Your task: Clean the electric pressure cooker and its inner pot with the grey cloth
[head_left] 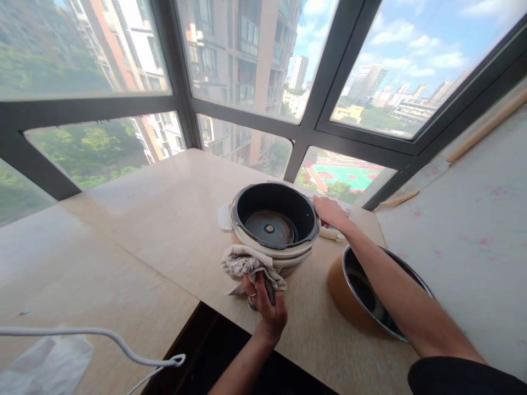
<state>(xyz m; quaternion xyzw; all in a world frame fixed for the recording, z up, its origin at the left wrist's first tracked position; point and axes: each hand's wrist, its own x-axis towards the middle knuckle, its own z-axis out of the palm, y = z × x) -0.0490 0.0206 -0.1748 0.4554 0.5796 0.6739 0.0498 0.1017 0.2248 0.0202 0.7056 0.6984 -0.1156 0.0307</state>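
A round cooker body [294,264] with a white outer shell and a dark, open interior stands on the pale stone-like ledge. My left hand [267,307] presses a crumpled grey-white cloth [247,263] against the front of its shell, fingers curled round the cloth. At the cooker's right rim, my right hand [331,213] is closed on its side; the fingertips are partly hidden. A white side handle [225,218] sticks out on the cooker's left. Just below my right hand lies a pale handle-like part [331,234].
A brown pot [348,296] with a dark inside leans under my right forearm, near the papered wall [473,236]. A white cable [102,333] and thin plastic [49,365] lie at lower left. Windows [242,118] border the ledge; a dark opening [209,351] is at the front.
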